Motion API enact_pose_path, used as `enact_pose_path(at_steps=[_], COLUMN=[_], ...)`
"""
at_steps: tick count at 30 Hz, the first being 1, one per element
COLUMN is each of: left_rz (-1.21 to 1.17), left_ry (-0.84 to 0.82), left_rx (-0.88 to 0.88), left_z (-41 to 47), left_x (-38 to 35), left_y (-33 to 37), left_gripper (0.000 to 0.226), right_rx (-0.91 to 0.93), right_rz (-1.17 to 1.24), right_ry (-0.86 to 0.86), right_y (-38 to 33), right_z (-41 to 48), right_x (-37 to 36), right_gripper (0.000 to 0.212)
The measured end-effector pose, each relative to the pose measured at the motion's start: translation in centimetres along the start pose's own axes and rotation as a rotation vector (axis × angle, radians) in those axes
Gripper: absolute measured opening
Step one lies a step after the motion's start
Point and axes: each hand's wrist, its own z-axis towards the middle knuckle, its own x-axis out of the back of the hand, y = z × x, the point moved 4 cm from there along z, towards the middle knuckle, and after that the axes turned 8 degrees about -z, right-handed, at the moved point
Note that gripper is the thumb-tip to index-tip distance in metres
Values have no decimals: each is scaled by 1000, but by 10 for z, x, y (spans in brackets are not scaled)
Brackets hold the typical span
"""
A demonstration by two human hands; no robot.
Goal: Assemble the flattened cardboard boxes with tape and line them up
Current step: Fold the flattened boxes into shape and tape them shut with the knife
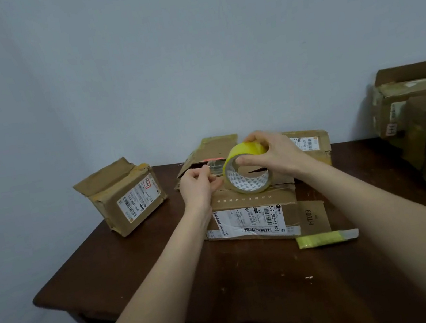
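Key relation: the tape end [214, 169] lies at 9 o'clock from the tape roll [250, 183]. The unrolled strip's long axis runs 9–3, just above the top of the box [255, 216].
Box: mid-table [169, 275], under both hands, label side facing the person. The top flap gap seems to run 9–3 too, but is partly hidden by the roll.
L hand [199, 189]: at the box's 9 o'clock top edge. Thumb + forefinger pinch the tape end, other fingers curled, wrist straight, forearm coming in from 7 o'clock.
R hand [270, 156]: grips the roll from 3 o'clock, thumb on the near rim, fingers wrapped over the yellow band. The roll stands on edge, its lower rim touching or just above the box top; can't tell which.
Nearer hand: both are at the box. L is nearer the strip's start point.
Next (judgement): lower the strip onto the flap gap, keeping it parallel to the gap.
Others: 2nd box [124, 196] at 10 o'clock, well apart. Yellow strip [327, 238] at 4 o'clock, just beside the box.
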Motion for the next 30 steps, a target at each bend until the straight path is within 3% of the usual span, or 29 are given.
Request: enact_pose_path(at_steps=[4, 7, 10, 13, 20, 25, 30], left_rz=[-33, -42, -72, -50, 101, 147, 214], left_ry=[101, 134, 170, 187, 268, 246, 75], left_rx=[23, 18, 39, 53, 114, 186, 436], left_z=[4, 6, 7, 11, 17, 20, 4], left_x=[5, 8, 11, 14, 50, 59, 49], left_y=[-2, -2, -2, -2, -9, -16, -42], left_gripper=[24, 21, 21, 19, 17, 21, 30], right_rx=[-6, -20, -33, -61, 10, 13, 10], right_rz=[-141, -171, 35, 175, -180, -285, -296], right_ry=[-87, -125, -95, -6, -117, -128, -94], right_y=[-4, -7, -4, 3, -29, -36, -35], right_z=[8, 11, 4, -4, 9, 11, 9], right_x=[-2, -1, -3, -8, -9, -11, -16], right_gripper=[65, 66, 64, 46, 45, 53, 57])
